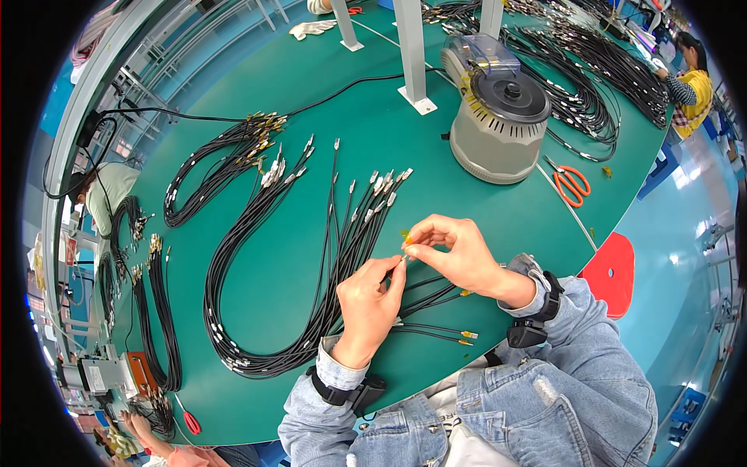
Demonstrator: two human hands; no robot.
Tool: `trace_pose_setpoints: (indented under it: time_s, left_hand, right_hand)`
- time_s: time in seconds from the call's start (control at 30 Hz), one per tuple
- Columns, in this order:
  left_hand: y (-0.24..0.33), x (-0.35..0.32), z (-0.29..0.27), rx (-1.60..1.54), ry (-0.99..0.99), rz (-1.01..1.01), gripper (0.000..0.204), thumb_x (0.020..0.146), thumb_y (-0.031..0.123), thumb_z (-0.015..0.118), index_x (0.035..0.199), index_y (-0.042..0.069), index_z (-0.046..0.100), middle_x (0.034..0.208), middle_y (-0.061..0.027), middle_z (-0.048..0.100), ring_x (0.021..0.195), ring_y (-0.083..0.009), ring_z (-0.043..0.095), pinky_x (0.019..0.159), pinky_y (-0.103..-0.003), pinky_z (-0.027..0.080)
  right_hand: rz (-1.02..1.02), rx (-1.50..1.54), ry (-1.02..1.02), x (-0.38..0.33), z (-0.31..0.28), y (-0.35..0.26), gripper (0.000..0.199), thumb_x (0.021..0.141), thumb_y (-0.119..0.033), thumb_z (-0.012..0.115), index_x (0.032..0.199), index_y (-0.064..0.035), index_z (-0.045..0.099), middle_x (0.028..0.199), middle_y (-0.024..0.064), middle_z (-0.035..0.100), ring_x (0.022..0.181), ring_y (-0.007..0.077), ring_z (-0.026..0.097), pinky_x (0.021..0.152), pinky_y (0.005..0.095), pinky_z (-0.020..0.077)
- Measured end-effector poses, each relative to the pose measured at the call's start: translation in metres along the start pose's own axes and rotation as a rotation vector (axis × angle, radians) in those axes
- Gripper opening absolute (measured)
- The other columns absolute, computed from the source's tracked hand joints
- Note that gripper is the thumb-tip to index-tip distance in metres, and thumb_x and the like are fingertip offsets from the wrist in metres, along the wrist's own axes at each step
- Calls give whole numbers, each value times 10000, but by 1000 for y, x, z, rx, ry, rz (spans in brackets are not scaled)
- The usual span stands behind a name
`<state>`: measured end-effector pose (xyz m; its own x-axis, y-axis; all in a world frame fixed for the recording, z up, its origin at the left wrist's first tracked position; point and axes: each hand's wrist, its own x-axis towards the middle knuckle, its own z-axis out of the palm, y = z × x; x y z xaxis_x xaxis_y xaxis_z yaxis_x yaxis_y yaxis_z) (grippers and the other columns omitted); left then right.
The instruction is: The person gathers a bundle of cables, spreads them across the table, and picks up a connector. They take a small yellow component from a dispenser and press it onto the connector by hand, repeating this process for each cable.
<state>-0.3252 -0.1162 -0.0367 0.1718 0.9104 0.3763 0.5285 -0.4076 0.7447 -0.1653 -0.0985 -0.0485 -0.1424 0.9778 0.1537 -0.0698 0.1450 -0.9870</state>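
My left hand (367,302) is closed in a pinch on the thin end of a black cable, mostly hidden by the fingers. Fingertip to fingertip with it, my right hand (457,253) pinches a small piece of yellow tape (406,234). Under and left of my hands lies a long U-shaped bundle of black cables (226,268) with silver connectors (381,187) at the far ends. A few cables with yellow-wrapped ends (465,338) stick out to the right below my hands.
Beyond my right hand stands a round grey tape dispenser (498,148). Orange-handled scissors (572,185) lie right of it. More cable bundles (210,179) cover the green table's left (311,117) and far right. Metal posts (412,54) rise at the back. A red stool (611,272) stands at right; other people work nearby.
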Motion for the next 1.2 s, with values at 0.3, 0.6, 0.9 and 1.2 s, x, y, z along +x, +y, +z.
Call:
trace_pose_setpoints:
  time_s: [0.3,0.6,0.9,1.2]
  left_hand:
    - [2,0,0,-15,-13,-49,65,756,22,661,812,-3,643,617,-42,573,443,-56,413,406,-214,310]
    - [-3,-1,3,36,19,46,61,746,23,670,795,1,641,607,-44,565,416,-61,398,388,-218,295]
    - [-2,-1,4,78,57,114,65,743,24,672,796,13,637,600,-47,559,398,-72,402,376,-224,299]
    - [-4,-2,2,-179,-1,-88,76,802,47,625,854,-9,632,613,-15,570,428,-39,409,394,-200,300]
  right_hand:
    - [59,27,-4,0,-1,-3,141,800,-52,630,892,46,587,825,81,633,748,127,608,709,261,501]
    - [102,-8,-29,1,-3,-4,162,789,-43,649,903,48,577,859,97,628,794,144,611,748,261,498]
    - [55,-72,-25,0,-2,-3,144,805,-28,621,919,48,576,866,100,628,798,153,613,755,267,498]
    - [121,118,-43,2,-4,-6,146,813,-26,610,939,37,572,881,74,594,803,124,583,737,248,480]
